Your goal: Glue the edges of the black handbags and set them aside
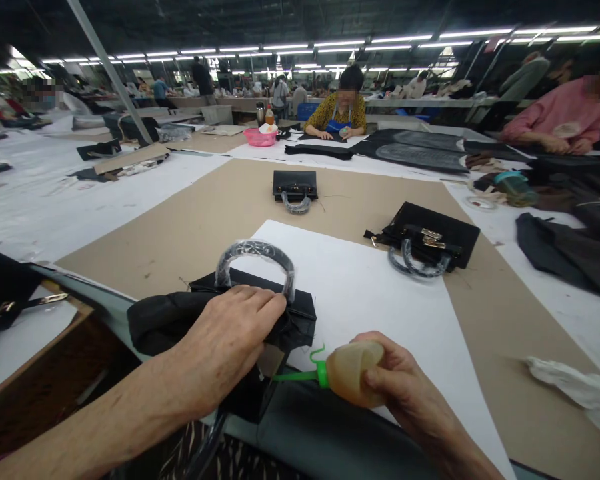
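Observation:
A black handbag lies at the table's near edge, its arched handle wrapped in clear plastic. My left hand is closed over the bag's near side, with fingertips bent over its edge. In my right hand is a squeeze bottle of yellowish-brown liquid, tilted to the left. Its thin green spout points at the bag just below my left fingers; whether the tip touches is hard to tell. A rolled black part sticks out left of the bag.
Two more black handbags, one at the back and one to the right, lie on brown board and white paper. Crumpled white material is at far right. Co-workers sit opposite, near a pink basket. An open wooden drawer is lower left.

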Action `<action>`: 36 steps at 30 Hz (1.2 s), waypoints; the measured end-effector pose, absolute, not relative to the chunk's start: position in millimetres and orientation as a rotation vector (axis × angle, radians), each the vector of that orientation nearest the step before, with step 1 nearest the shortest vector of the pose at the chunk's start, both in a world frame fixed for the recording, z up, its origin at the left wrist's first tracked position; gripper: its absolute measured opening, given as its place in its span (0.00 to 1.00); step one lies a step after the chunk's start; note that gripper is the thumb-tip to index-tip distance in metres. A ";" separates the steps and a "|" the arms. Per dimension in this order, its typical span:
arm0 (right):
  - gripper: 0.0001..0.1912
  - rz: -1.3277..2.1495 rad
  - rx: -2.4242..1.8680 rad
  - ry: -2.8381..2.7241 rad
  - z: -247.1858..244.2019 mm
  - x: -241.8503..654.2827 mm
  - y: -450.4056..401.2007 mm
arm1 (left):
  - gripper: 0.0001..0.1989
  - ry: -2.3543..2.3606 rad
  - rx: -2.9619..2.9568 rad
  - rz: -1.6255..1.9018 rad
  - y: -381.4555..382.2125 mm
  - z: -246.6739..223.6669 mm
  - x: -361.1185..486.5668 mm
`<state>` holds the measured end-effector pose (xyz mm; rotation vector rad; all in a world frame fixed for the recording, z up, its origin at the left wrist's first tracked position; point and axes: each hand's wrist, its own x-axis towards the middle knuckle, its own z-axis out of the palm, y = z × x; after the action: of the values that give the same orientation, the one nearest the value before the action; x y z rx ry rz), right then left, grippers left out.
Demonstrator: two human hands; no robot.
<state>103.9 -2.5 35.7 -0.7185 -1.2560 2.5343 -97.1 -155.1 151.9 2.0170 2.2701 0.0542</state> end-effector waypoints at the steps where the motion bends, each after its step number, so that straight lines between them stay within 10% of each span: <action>1: 0.17 2.539 -0.723 -1.251 36.1 104.5 -3.3 | 0.19 2.270 2.020 0.053 -155.6 151.6 -97.0; 36: 0.18 2.605 -0.764 -0.931 30.0 117.9 -39.3 | 0.23 2.304 2.121 0.056 -161.1 147.6 -92.7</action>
<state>117.9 -39.3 30.0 -0.7636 -0.9306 2.6047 -92.7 -161.1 147.6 2.1214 2.3037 0.0562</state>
